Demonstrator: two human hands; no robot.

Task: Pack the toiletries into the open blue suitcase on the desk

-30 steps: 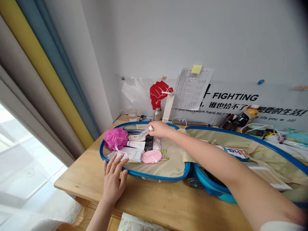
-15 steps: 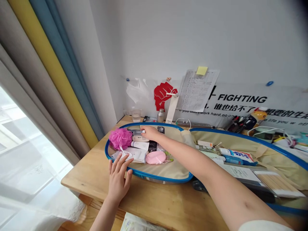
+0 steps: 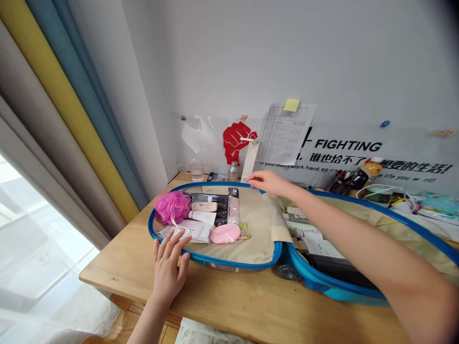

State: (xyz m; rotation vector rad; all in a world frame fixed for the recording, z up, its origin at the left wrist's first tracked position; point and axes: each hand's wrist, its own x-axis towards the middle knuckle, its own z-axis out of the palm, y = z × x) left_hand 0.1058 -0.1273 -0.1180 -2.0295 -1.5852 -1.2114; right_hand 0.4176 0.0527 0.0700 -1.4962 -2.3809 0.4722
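My left hand (image 3: 170, 263) lies with spread fingers over the near left rim of an open blue-edged case (image 3: 229, 265), its fingertips by a white packet (image 3: 198, 231). Over the case's far rim, close to the middle hinge, is my right hand (image 3: 268, 183); its fingers are loosely bent and nothing shows in them. In the left half lie a pink bath puff (image 3: 172, 208), a beige tube (image 3: 204, 206), a white tube (image 3: 202, 217), a pink oval box (image 3: 225, 233) and a slim upright-lying package (image 3: 234, 205). My right forearm hides part of the other half.
The case's right half holds white tubes (image 3: 308, 231) and a dark flat item (image 3: 326, 267). Behind the case stand a clear cup (image 3: 197, 172), a silver-capped bottle (image 3: 233, 171) and a white lamp (image 3: 250, 162). An orange-labelled drink bottle (image 3: 369, 173) is at the back right.
My right hand has left the items beside the bath puff and moved right to the far rim by the hinge. My left hand stays on the near rim. The view has shifted slightly.
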